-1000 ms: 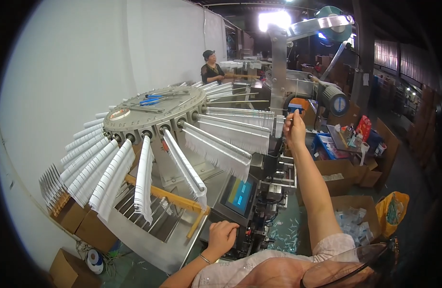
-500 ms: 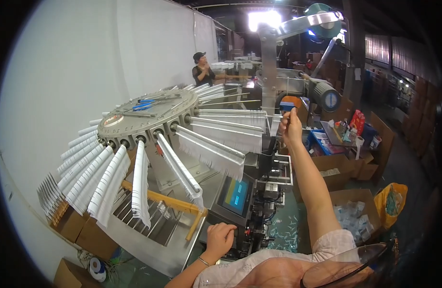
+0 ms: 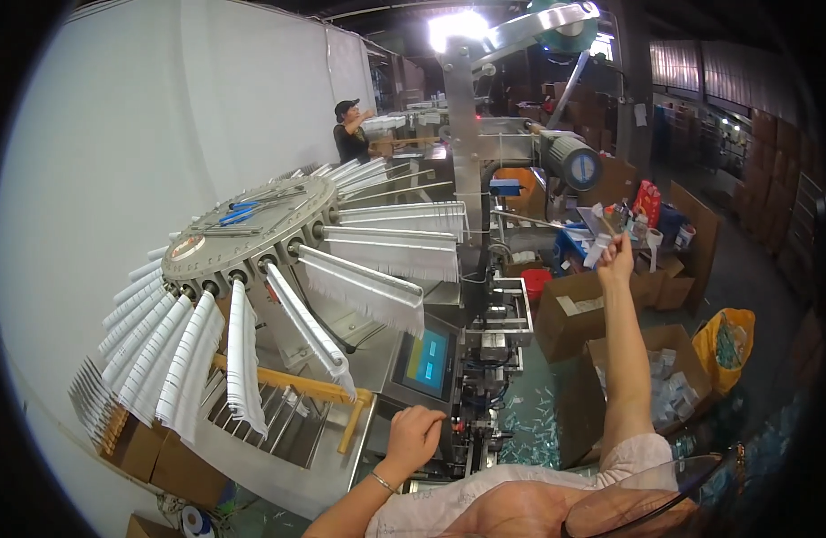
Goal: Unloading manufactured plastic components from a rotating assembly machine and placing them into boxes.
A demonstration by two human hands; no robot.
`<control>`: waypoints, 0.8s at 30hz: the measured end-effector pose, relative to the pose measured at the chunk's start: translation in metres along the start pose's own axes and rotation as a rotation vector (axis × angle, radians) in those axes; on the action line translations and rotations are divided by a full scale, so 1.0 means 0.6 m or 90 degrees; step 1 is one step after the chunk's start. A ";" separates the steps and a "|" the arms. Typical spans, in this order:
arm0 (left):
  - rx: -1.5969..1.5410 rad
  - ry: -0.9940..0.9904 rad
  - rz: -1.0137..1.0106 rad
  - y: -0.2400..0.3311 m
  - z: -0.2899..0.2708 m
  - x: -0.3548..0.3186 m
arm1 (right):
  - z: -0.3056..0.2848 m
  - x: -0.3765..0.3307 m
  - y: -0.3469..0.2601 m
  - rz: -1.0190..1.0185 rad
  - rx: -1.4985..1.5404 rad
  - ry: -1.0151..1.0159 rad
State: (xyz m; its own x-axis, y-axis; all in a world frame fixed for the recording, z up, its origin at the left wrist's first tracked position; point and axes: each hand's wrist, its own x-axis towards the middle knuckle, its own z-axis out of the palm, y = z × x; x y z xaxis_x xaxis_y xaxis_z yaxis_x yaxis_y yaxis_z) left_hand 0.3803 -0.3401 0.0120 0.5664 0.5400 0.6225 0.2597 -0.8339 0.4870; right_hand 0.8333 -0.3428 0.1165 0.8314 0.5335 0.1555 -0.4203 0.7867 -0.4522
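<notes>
My right arm reaches out over the cardboard boxes. My right hand [image 3: 617, 262] is closed, with a thin brownish stick-like tool with a pale end [image 3: 603, 218] rising from its fingers; its exact kind is too small to make out. White pieces show right beside the fingers. My left hand [image 3: 415, 436] is at the lower edge of the machine's control panel, beside its lit touchscreen [image 3: 426, 360]. Its fingers point toward the buttons, and nothing shows in them. To the left stands a round metal turntable [image 3: 283, 215] with many arms carrying white fringed strips [image 3: 363, 280].
A steel post [image 3: 467, 148] and a motor [image 3: 574, 160] rise beyond the panel. An open box of clear plastic packs [image 3: 668, 394] stands at right, near a yellow sack [image 3: 728, 345]. Beyond are a cluttered table and a red bucket [image 3: 536, 285]. Another person [image 3: 350, 134] works at the back.
My right hand has left the blue box by the post and swung right and down toward the cluttered table. My left hand stays by the panel. The whole view has turned slightly right.
</notes>
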 end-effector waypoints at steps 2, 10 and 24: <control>-0.008 -0.007 0.027 0.014 0.001 0.029 | -0.033 -0.032 0.013 -0.003 -0.026 0.020; 0.106 -0.117 0.070 0.070 0.025 0.120 | -0.046 -0.266 0.169 0.194 -0.122 -0.156; -0.511 -0.332 -0.154 0.069 -0.024 0.017 | 0.152 -0.227 0.204 -0.025 -0.417 -0.380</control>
State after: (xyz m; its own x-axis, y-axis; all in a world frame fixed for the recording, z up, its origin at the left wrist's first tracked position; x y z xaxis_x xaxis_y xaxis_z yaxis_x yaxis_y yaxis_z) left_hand 0.3858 -0.3673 0.0475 0.8918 0.4069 0.1981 -0.0854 -0.2785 0.9566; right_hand 0.6357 -0.2908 0.1200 0.4349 0.7273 0.5310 0.0486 0.5698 -0.8203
